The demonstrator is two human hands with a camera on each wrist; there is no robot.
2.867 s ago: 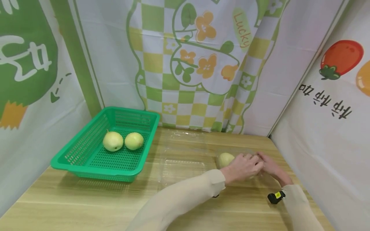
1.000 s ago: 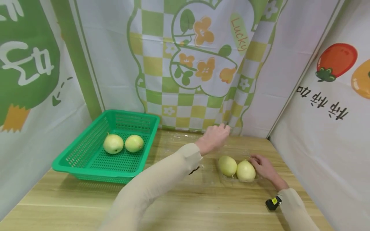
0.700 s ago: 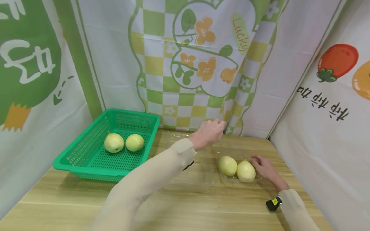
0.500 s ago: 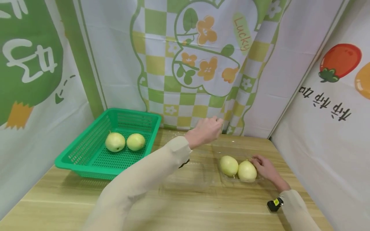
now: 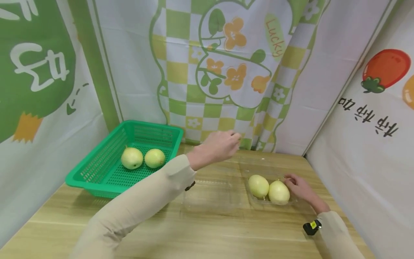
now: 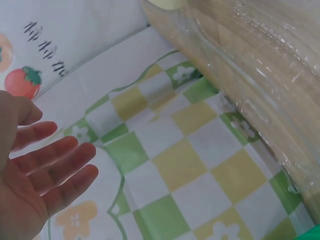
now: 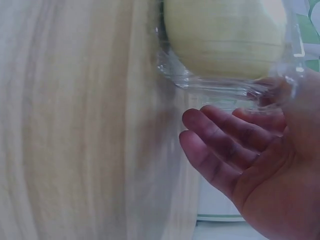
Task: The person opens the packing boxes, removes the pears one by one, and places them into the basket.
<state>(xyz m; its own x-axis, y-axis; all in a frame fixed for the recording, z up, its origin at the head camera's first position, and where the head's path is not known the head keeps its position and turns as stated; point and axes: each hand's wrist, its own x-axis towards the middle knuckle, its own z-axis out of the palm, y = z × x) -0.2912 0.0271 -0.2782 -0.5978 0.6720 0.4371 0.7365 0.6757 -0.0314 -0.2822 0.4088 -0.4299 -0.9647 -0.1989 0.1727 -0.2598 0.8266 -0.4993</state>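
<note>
My left hand (image 5: 218, 146) hangs in the air above the table's back part, between the basket and the right-hand box. In the left wrist view its fingers (image 6: 60, 175) are loosely bent and hold nothing. At the right, my right hand (image 5: 300, 189) pinches the right rim of a clear plastic box (image 5: 266, 203). Its other fingers (image 7: 215, 142) curl loosely outside the wall in the right wrist view. Two pale yellow-green pears (image 5: 258, 186) sit side by side in this box. Behind them its clear lid (image 5: 258, 162) lies folded back.
A green plastic basket (image 5: 87, 185) stands at the left, with two pears (image 5: 132, 158) inside. A second open clear plastic box (image 5: 208, 205) lies mid-table, partly behind the left forearm. Printed curtains (image 5: 220, 118) close off the back and sides.
My left hand has risen from the right-hand box and moved left, uncovering the second pear there. My right hand stays at that box's right side. The basket's two pears have not moved.
</note>
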